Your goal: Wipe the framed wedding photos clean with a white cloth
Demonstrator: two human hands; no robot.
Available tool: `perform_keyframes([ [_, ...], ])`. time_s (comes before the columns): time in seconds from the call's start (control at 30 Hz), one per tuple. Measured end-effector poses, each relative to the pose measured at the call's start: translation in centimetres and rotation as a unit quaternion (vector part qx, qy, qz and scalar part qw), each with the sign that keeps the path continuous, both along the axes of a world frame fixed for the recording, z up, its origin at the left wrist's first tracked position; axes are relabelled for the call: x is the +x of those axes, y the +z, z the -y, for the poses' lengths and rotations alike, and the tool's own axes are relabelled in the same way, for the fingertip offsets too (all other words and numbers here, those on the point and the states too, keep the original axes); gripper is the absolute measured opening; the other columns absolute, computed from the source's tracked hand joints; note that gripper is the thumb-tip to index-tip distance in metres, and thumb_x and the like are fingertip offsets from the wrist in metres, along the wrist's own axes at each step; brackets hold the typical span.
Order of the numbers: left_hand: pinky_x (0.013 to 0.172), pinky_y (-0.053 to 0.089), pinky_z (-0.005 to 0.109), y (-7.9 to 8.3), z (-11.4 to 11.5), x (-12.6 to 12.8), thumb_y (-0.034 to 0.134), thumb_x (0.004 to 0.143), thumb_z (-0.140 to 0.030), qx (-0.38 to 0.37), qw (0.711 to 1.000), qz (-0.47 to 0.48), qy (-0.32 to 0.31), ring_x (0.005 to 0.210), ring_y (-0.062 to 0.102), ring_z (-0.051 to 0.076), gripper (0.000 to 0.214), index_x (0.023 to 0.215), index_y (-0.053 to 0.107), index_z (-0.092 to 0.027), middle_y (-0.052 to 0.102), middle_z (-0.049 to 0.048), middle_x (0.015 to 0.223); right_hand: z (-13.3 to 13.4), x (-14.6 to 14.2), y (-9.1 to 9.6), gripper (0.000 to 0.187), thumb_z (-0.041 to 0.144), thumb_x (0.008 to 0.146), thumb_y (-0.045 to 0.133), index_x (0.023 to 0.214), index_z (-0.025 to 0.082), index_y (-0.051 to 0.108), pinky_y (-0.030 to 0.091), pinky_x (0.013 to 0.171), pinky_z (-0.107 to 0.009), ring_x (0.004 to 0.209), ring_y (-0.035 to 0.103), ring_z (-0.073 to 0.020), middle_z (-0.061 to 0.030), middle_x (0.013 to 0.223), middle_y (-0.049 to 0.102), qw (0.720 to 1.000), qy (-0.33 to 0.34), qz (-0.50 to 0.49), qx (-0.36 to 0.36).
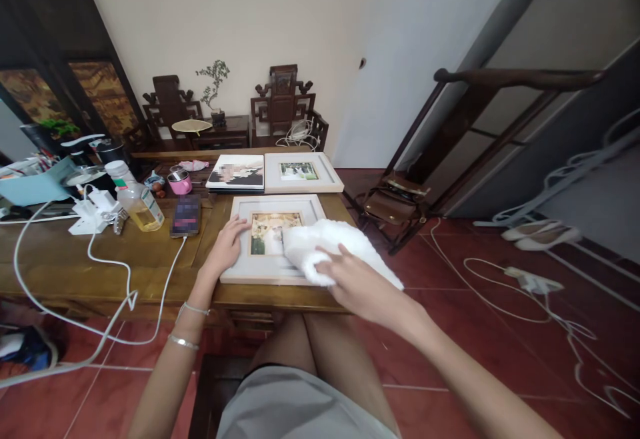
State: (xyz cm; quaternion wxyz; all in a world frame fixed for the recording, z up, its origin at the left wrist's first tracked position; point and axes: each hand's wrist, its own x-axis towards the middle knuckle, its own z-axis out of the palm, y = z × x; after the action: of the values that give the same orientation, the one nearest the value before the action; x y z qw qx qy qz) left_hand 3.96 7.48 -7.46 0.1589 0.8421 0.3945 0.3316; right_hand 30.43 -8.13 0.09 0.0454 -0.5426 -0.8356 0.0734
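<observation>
A white picture frame (240, 272) with a photo in it lies flat at the front edge of the wooden table (100, 266). My left hand (226, 244) rests on the frame's left border, fingers spread flat. My right hand (350, 279) is closed on a fluffy white cloth (325, 239), which lies over the frame's right half and covers part of the glass.
Behind lie a second white frame (303, 172) and a photo print (236, 172). To the left: a phone (186, 216) on a white cable, a bottle of yellow liquid (137, 202), a power strip (93, 216), a pink cup (179, 182). Cables and slippers lie on the red floor at right.
</observation>
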Motion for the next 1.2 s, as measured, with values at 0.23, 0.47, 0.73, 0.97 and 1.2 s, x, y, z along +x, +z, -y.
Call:
perform_keyframes([
  [0.23, 0.117, 0.029, 0.047, 0.2, 0.2, -0.2, 0.034, 0.078, 0.003, -0.004, 1.000, -0.010, -0.012, 0.140, 0.036, 0.021, 0.054, 0.119, 0.065, -0.017, 0.058, 0.0076, 0.134, -2.2, 0.2, -2.0, 0.042, 0.000, 0.071, 0.045, 0.107, 0.010, 0.066, 0.019, 0.116, -0.052, 0.139, 0.037, -0.0284, -0.0217, 0.128, 0.061, 0.997, -0.023, -0.025, 0.064],
  [0.47, 0.117, 0.028, 0.046, 0.3, 0.1, -0.2, 0.035, 0.078, 0.004, -0.007, 1.000, -0.006, -0.018, 0.140, 0.036, 0.021, 0.054, 0.117, 0.065, -0.016, 0.058, 0.0077, 0.134, -12.1, 2.0, -2.4, 0.038, 0.006, 0.080, 0.042, 0.112, 0.007, 0.062, 0.023, 0.112, -0.047, 0.134, 0.043, -0.0283, -0.0230, 0.132, 0.057, 0.985, -0.114, -0.017, 0.125],
  [0.73, 0.116, 0.031, 0.046, -0.2, 0.0, 0.1, 0.036, 0.077, 0.005, 0.002, 1.000, 0.020, -0.001, 0.136, 0.042, 0.021, 0.053, 0.114, 0.067, -0.017, 0.060, 0.0075, 0.131, -5.2, 0.7, 0.4, 0.039, 0.000, 0.074, 0.041, 0.102, 0.009, 0.066, 0.032, 0.104, -0.047, 0.120, 0.055, -0.0309, -0.0209, 0.111, 0.066, 0.998, -0.032, 0.039, 0.026],
  [0.97, 0.116, 0.031, 0.046, -0.1, 0.1, 0.0, 0.036, 0.077, 0.004, 0.006, 1.000, -0.002, -0.003, 0.138, 0.040, 0.021, 0.053, 0.116, 0.065, -0.016, 0.059, 0.0091, 0.133, 2.0, -0.8, 1.7, 0.046, -0.001, 0.068, 0.042, 0.103, 0.014, 0.067, 0.027, 0.113, -0.048, 0.135, 0.043, -0.0285, -0.0173, 0.119, 0.066, 0.999, 0.020, 0.008, -0.039],
  [1.2, 0.117, 0.029, 0.046, 0.4, 0.3, -0.2, 0.034, 0.078, 0.002, -0.008, 1.000, -0.010, -0.016, 0.139, 0.037, 0.021, 0.054, 0.117, 0.066, -0.017, 0.058, 0.0078, 0.134, -6.9, 0.6, -1.6, 0.039, 0.005, 0.077, 0.043, 0.110, 0.009, 0.063, 0.019, 0.115, -0.051, 0.137, 0.040, -0.0291, -0.0191, 0.126, 0.063, 0.996, -0.061, -0.016, 0.070],
])
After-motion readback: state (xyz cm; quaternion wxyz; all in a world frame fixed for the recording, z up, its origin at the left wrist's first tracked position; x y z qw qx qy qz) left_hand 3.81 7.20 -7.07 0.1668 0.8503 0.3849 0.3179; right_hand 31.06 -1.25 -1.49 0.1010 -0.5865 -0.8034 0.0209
